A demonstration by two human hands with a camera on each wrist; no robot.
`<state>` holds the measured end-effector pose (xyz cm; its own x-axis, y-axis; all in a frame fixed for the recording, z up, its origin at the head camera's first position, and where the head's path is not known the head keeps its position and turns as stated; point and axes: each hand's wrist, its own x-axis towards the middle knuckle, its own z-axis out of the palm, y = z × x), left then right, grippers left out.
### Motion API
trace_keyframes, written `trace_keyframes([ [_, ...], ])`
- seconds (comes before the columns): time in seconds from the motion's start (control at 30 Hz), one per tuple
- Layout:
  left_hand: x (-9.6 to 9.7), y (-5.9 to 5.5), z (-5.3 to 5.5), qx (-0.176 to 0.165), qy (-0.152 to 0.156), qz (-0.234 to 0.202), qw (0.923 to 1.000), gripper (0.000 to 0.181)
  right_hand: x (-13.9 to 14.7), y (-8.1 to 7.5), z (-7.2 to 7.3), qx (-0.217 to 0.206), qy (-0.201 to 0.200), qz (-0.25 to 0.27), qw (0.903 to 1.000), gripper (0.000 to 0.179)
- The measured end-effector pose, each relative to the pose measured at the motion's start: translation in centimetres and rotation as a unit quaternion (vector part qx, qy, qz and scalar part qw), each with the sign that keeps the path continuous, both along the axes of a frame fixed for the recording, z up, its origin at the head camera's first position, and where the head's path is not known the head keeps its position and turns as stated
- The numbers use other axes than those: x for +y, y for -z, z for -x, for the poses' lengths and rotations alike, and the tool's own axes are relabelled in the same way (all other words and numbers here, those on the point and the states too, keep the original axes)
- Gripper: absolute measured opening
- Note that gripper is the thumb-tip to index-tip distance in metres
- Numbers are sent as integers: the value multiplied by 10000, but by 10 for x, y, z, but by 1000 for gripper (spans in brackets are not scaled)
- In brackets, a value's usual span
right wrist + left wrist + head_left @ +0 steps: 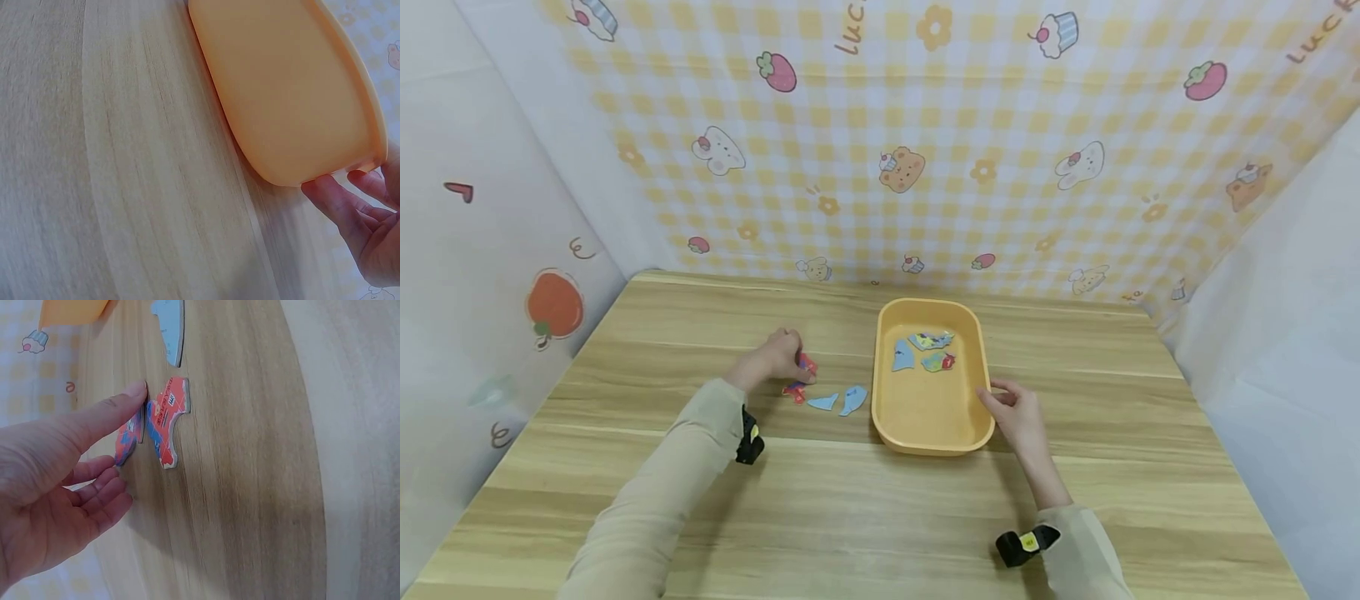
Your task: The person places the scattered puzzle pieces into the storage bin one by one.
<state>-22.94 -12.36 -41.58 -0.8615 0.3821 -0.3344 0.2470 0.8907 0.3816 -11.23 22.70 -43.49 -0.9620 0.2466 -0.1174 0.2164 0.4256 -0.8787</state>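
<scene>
My left hand (777,357) is low over the left part of the table, pinching a red and blue puzzle piece (130,432) between thumb and fingers. A second red and blue puzzle piece (169,419) lies just beside the thumb. To its right, two light blue puzzle pieces, one small (823,402) and one longer (853,400), lie flat on the wood. With thumb and fingers at the rim, my right hand (1019,417) holds the right side of the yellow-orange tray (932,421). Inside it are a blue piece (903,356) and two multicoloured pieces (938,362).
The wooden table (820,517) reaches back to a yellow checked cloth (850,192) hung behind it. White cloth (497,250) hangs at the left side, and more at the right. A black camera strap (749,437) is on each wrist.
</scene>
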Motion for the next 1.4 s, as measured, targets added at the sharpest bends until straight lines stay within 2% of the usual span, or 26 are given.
trace_keyframes([
  [0.2,1,-1,-1,125,282,2,9995,41,0,0,0,31,22,-9,10000,36],
  [0.57,-5,2,-2,134,328,-177,9992,38,-2,0,-1,-12,-41,24,10000,37],
  [0.83,-5,3,-3,352,614,-493,9963,38,-1,-1,-1,-56,-59,127,9999,38],
  [1.03,-6,8,-3,446,681,-597,9949,48,0,-2,-1,-40,-50,73,10000,37],
  [1.23,-8,8,-3,504,645,-560,9951,62,-1,-2,-2,-47,-51,109,9999,37],
  [1.4,-7,8,0,482,676,-688,9942,48,-1,-3,-2,-56,-73,161,9998,39],
])
